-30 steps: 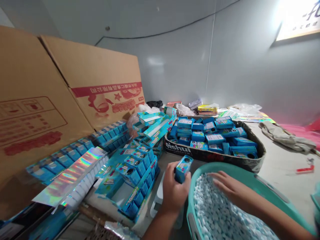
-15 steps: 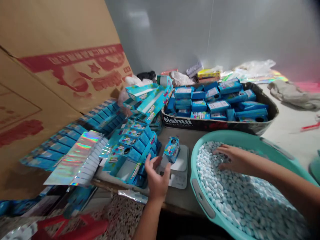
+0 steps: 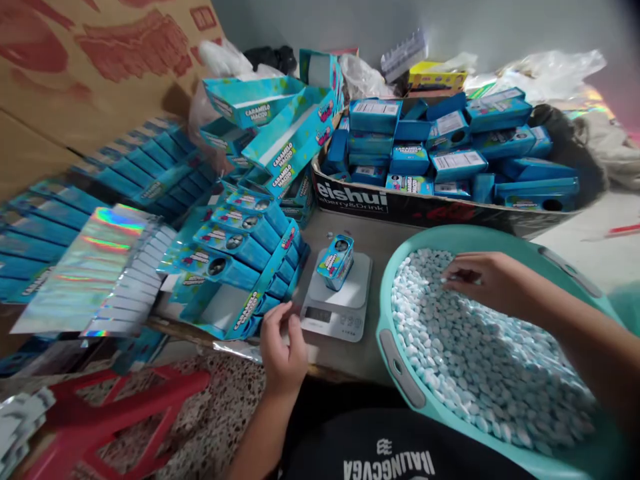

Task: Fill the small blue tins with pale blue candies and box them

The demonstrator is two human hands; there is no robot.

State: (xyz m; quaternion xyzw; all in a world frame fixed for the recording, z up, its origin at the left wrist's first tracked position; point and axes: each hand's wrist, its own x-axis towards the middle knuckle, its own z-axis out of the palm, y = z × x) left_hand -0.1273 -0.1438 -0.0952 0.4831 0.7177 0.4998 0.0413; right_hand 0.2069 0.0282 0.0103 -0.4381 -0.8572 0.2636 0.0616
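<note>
candies (image 3: 465, 357), pebble-smooth, in rounded tub (image 3: 388, 285)

Shadow dims the candies (image 3: 465, 360); rainbow glare streaks the foil sheet (image 3: 90, 267).

The person's bare left forearm (image 3: 265, 427) rises steeply from the lower edge, ending in a bare left hand (image 3: 284, 347) that points away from the body, fingers loosely bent and parted. The bare right forearm (image 3: 565, 323) slants in from the right, its bare right hand (image 3: 470, 275) lowered, fingers curled inward toward the thumb.
</note>
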